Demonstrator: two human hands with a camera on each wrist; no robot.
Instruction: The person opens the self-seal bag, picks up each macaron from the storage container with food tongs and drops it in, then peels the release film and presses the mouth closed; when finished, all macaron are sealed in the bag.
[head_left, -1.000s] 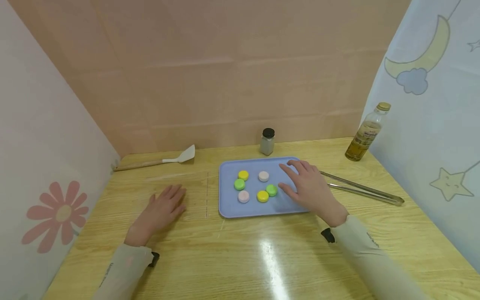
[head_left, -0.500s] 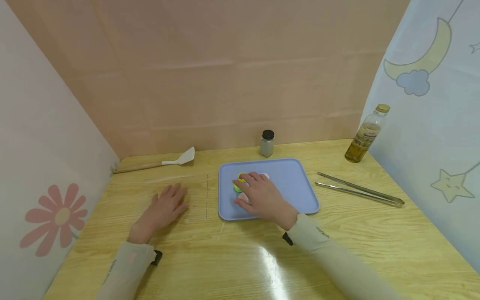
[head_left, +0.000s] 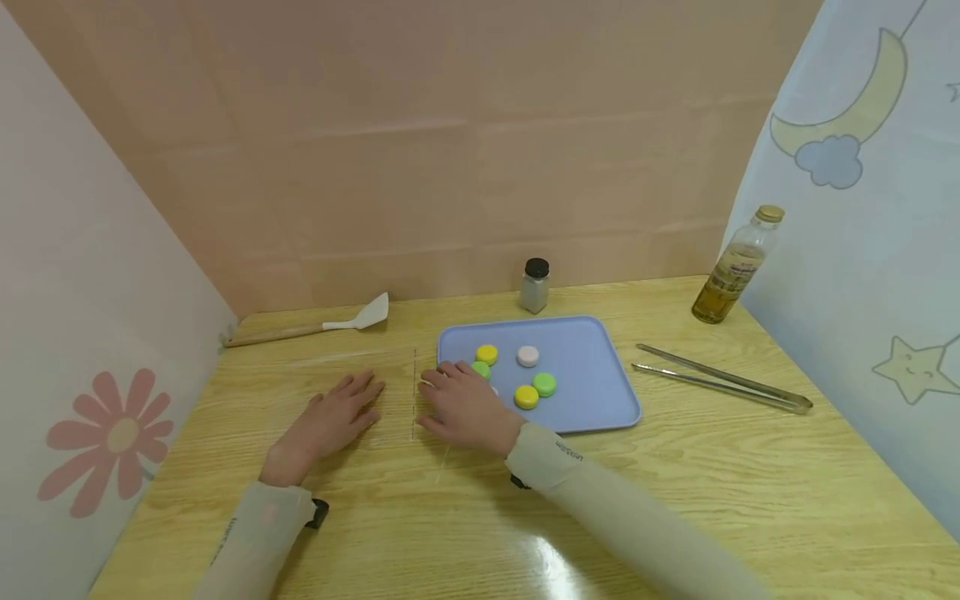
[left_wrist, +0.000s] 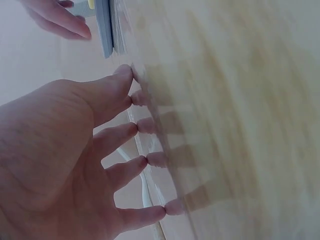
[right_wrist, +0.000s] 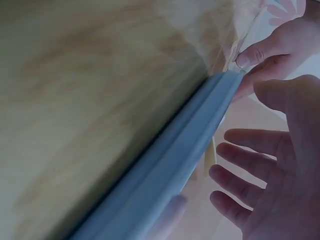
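Observation:
A blue tray [head_left: 592, 367] lies on the wooden table. It carries several small round macaron-like pieces: yellow ones [head_left: 527, 397], green ones [head_left: 544, 384] and pale pink ones [head_left: 528, 357]. My right hand [head_left: 468, 408] hovers over the tray's left edge with relaxed, spread fingers. It holds nothing and partly hides a green and a pale pink piece. Left of the tray, my left hand [head_left: 330, 425] rests palm down. In the left wrist view its spread fingertips [left_wrist: 160, 212] touch a glossy surface that reflects them. The tray's rim [right_wrist: 165, 170] crosses the right wrist view.
Behind the tray stands a small jar with a black lid [head_left: 535, 287]. Metal tongs [head_left: 720, 381] lie to the right, below a bottle of amber liquid [head_left: 727, 275]. A white spatula [head_left: 367, 314] with a wooden handle lies back left. Fabric walls enclose the table.
My right hand has swept left across the tray, from its right side to its left edge. The pieces stay about where they were. My left hand has shifted slightly right.

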